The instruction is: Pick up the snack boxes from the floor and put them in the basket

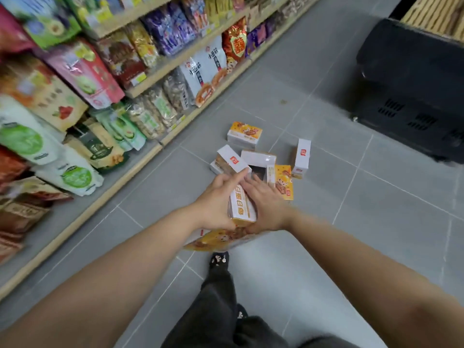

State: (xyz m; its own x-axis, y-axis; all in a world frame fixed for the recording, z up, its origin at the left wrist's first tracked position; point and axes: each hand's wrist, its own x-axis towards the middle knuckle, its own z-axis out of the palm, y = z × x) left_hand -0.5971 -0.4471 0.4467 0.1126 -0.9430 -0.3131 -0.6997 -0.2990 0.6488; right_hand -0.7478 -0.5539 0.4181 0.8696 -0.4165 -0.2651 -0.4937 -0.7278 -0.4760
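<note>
A white and orange snack box (242,207) sits between my two hands above the floor. My left hand (217,202) grips its left side, with the thumb under its near end. Against its right side lies my right hand (267,204), thumb curled at the bottom. A second, orange snack box (221,241) shows just beneath both hands. Several more snack boxes lie on the grey tiles beyond: one flat (244,134), one tilted (232,160), one standing upright (302,154) and an orange one (283,183). The black basket (411,84) stands at the upper right.
Wooden shelves (155,74) packed with snack bags run along the left side of the aisle. My dark trouser leg and shoe (218,262) are below the hands. Grey tiled floor (364,222) stretches between the boxes and the basket.
</note>
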